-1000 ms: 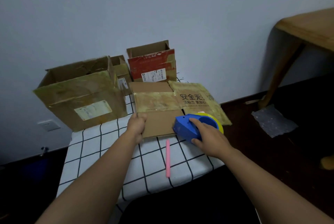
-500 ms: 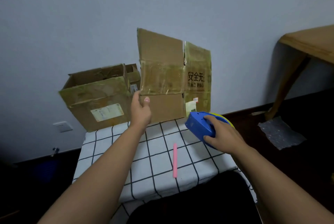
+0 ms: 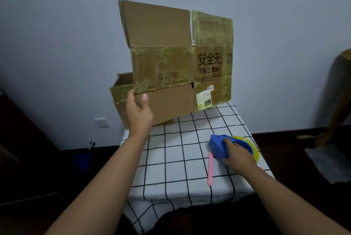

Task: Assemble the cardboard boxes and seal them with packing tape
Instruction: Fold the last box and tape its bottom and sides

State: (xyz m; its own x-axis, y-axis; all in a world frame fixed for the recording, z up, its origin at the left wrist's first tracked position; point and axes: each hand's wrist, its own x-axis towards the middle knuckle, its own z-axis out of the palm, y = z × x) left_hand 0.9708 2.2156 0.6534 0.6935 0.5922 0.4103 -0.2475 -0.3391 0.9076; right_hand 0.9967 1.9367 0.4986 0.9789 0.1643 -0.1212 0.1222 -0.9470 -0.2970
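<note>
Head view: looks down over both forearms at a small counter [image 3: 190,158] against a pale wall.
Counter: covered by a white cloth with a black grid; the cloth hangs over the near edge.
Room: dark floor on both sides; a wall socket [image 3: 102,122] low on the wall at left; a wooden leg [image 3: 336,105] at far right, with a crumpled clear plastic sheet [image 3: 328,162] on the floor beside it.
Flat box [image 3: 171,60]: a folded, unassembled carton held upright above the far half of the counter, its lower right corner close to the cloth; old yellowish tape across its middle band, black printed characters and a small label on the right panel.
Left hand [image 3: 139,113]: its grip pinches the flat box at the lower left edge, thumb on the near face, fingers behind.
Open box [image 3: 121,100]: stands at the far left of the counter, mostly hidden behind the flat box.
Tape gun [image 3: 224,148]: blue, with a yellow roll, resting on the cloth near the right edge, well apart from the flat box.
Right hand [image 3: 238,156]: its grip is wrapped over the tape gun from the near side.
Pink stick [image 3: 210,168]: lies on the cloth just left of the tape gun, its far end touching or under it.
</note>
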